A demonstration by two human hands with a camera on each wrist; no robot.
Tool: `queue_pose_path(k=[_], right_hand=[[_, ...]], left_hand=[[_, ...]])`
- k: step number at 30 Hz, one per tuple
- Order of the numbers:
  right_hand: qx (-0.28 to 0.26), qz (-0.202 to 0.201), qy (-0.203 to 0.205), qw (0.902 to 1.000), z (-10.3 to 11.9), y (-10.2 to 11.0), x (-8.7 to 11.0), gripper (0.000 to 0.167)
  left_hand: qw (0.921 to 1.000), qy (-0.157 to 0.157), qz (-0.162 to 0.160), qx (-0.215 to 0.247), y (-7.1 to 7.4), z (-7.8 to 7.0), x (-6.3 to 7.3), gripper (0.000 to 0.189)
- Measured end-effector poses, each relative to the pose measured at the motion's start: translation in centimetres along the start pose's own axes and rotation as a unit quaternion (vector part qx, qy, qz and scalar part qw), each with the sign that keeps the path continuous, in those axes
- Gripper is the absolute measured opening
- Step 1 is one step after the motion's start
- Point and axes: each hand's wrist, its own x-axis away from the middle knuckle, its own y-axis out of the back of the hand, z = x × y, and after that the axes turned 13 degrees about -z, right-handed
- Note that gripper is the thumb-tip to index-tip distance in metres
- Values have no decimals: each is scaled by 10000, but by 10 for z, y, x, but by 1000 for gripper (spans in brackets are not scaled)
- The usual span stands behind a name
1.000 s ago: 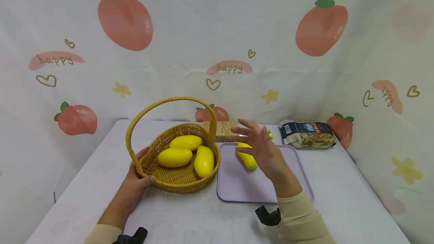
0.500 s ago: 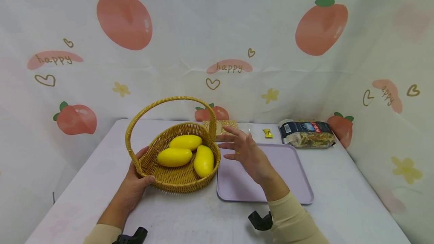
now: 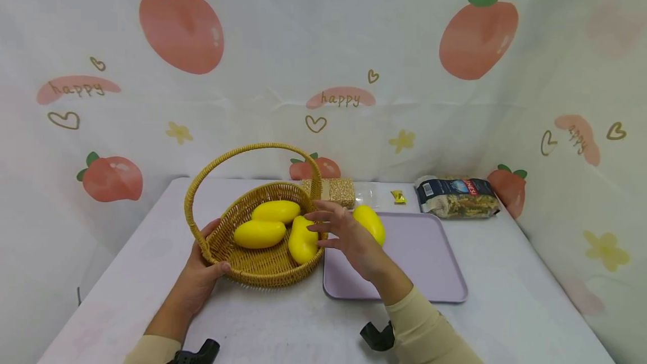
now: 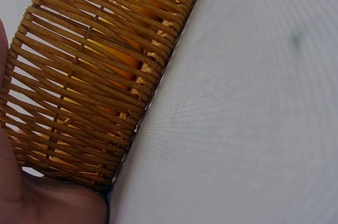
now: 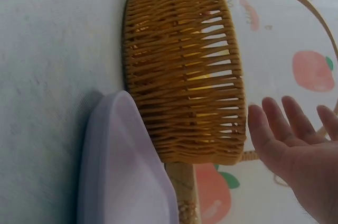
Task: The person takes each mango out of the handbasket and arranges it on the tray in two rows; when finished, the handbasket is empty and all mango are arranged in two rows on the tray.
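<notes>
A wicker basket (image 3: 275, 281) with a tall hoop handle stands left of the tray, three yellow mangoes inside: a back mango (image 3: 275, 212), a front-left mango (image 3: 259, 234) and a right mango (image 3: 302, 243). My left hand (image 3: 199, 277) grips the basket's left side, thumb over the rim. At the basket's right rim hovers my right hand (image 3: 354, 240), fingers spread and holding nothing; its fingertips overlap the right mango in the head view. In the right wrist view those fingers (image 5: 259, 121) are beside the rim. Another mango (image 3: 370, 223) lies on the lilac tray (image 3: 419, 265), partly behind the right hand.
Behind the basket and tray lies a clear packet of pale grains (image 3: 341, 191). A small gold-wrapped sweet (image 3: 398, 196) sits behind the tray, and a pasta bag (image 3: 459, 198) is at the back right. A printed curtain (image 3: 253, 89) hangs behind the table.
My right hand has moved left from over the tray to the basket's right rim, uncovering much of the tray's mango. The left hand and basket have stayed in place.
</notes>
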Motion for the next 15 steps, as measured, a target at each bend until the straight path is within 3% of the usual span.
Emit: queue_pose_path(k=[9, 15], right_hand=[[-10, -162, -268, 9995, -5, -11, -9, 78], [848, -404, -697, 9931, -5, -24, -25, 70]], left_hand=[[10000, 10, 5, -6, 0, 0, 0, 94], [10000, 22, 11, 22, 2, 1, -2, 95]])
